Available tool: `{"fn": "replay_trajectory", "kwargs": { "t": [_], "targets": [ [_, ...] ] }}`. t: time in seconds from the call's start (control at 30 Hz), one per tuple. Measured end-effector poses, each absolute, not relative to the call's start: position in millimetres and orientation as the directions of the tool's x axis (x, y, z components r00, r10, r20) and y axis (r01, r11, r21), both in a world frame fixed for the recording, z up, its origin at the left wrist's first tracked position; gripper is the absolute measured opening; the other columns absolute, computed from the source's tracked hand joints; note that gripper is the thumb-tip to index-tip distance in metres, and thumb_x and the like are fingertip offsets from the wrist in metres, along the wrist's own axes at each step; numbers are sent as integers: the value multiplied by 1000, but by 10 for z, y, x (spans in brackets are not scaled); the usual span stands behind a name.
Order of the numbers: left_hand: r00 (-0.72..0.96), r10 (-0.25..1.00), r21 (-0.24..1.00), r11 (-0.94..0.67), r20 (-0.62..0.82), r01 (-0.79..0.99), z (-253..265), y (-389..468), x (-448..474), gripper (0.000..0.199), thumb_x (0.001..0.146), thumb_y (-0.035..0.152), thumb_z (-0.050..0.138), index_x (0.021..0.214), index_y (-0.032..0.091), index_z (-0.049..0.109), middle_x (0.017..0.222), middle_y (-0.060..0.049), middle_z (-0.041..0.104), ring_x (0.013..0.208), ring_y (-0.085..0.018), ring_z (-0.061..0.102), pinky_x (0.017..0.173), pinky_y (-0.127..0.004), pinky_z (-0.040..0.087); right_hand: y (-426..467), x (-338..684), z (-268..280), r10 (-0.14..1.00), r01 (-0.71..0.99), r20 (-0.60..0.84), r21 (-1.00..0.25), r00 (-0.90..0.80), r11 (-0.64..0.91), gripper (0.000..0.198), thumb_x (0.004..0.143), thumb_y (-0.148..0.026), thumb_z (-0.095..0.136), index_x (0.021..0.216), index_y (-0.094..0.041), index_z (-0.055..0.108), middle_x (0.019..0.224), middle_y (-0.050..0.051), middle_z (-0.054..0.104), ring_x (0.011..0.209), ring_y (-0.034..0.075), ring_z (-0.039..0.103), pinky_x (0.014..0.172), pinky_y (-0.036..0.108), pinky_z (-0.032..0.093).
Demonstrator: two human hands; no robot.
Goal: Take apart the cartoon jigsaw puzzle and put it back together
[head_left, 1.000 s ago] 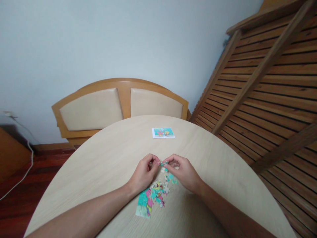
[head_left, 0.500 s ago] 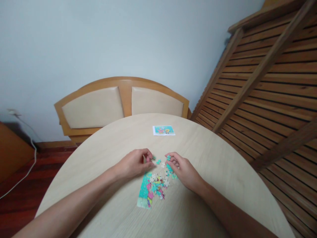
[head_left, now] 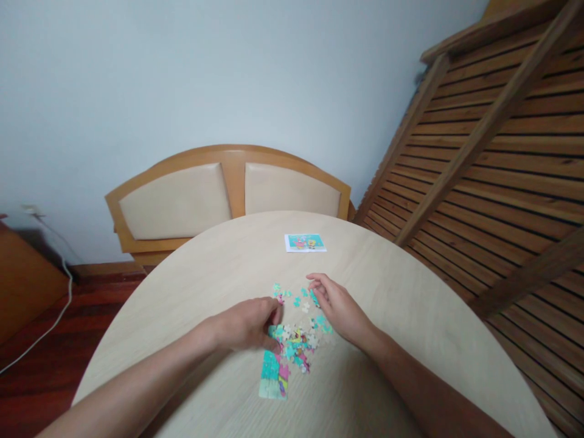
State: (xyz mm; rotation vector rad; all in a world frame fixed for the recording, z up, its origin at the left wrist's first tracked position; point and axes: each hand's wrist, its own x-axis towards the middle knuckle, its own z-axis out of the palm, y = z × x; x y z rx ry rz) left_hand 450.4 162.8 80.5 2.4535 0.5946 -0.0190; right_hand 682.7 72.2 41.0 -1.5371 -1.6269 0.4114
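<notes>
My left hand (head_left: 253,323) is low over the table, thumb and fingers apart, at the top edge of a partly joined jigsaw puzzle (head_left: 270,372) in teal, pale green and pink. The thumb touches or hovers over the puzzle; I cannot tell which. My right hand (head_left: 340,309) has its index finger stretched out and thumb apart, beside teal puzzle pieces (head_left: 314,297) partly hidden by it. Between the hands lies a heap of loose puzzle pieces (head_left: 298,345), some face down. More small pieces (head_left: 297,301) are scattered beyond, with a few pieces (head_left: 277,288) past my left fingertips.
A picture card (head_left: 305,243) with two cartoon figures lies farther back on the round wooden table (head_left: 219,261). Behind stands a chair with cream back panels (head_left: 177,204). Wooden slats (head_left: 511,152) lean at the right; a white cable (head_left: 64,304) runs down at the left.
My left hand has moved toward me, uncovering pieces at the back, and its fingers have spread. My right index finger has lifted away; the teal piece once pinched there no longer shows between the fingertips.
</notes>
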Motion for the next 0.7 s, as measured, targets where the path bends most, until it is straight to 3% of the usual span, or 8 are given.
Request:
{"fn": "replay_trajectory", "kwargs": {
  "t": [0.13, 0.27, 0.4, 0.53, 0.7],
  "targets": [
    [905, 384, 634, -658, -183, 407, 763, 1643, 4491, 30, 71, 25, 78, 94, 21, 60, 71, 5, 56, 61, -12, 48, 53, -21, 30, 673, 6775, 353, 934, 561, 328, -803, 138, 199, 29, 90, -20, 52, 117, -19, 63, 103, 7, 69, 87, 18, 64, 81, 31, 52],
    [936, 297, 725, -601, -190, 338, 730, 1668, 4504, 10, 78, 24, 70, 86, 19, 67, 67, 4, 55, 59, -10, 47, 52, -19, 31, 609, 6721, 390, 948, 483, 269, -861, 169, 158, 21, 88, -25, 58, 104, -18, 68, 99, 7, 72, 86, 19, 66, 81, 32, 54],
    [943, 323, 792, -555, -76, 254, 731, 1650, 4566, 17, 87, 31, 63, 87, 16, 70, 68, 2, 57, 60, -11, 46, 55, -20, 34, 560, 6685, 437, 964, 482, 210, -869, 162, 109, 14, 89, -27, 58, 93, -18, 69, 90, 6, 73, 83, 20, 67, 78, 32, 53],
    [934, 357, 741, -627, -2, 241, 771, 1632, 4608, 20, 89, 29, 58, 99, 16, 71, 77, 0, 61, 64, -12, 49, 59, -21, 37, 548, 6677, 443, 955, 586, 278, -793, 100, 169, 11, 91, -24, 56, 92, -19, 66, 90, 4, 72, 87, 19, 67, 81, 30, 50],
    [954, 294, 614, -743, -59, 266, 851, 1699, 4515, 39, 81, 34, 71, 116, 18, 64, 87, -2, 62, 71, -15, 53, 65, -24, 42, 561, 6712, 401, 945, 708, 326, -671, 15, 220, 18, 91, -14, 53, 103, -19, 65, 99, 5, 72, 87, 18, 67, 82, 31, 50]
  ]
}}
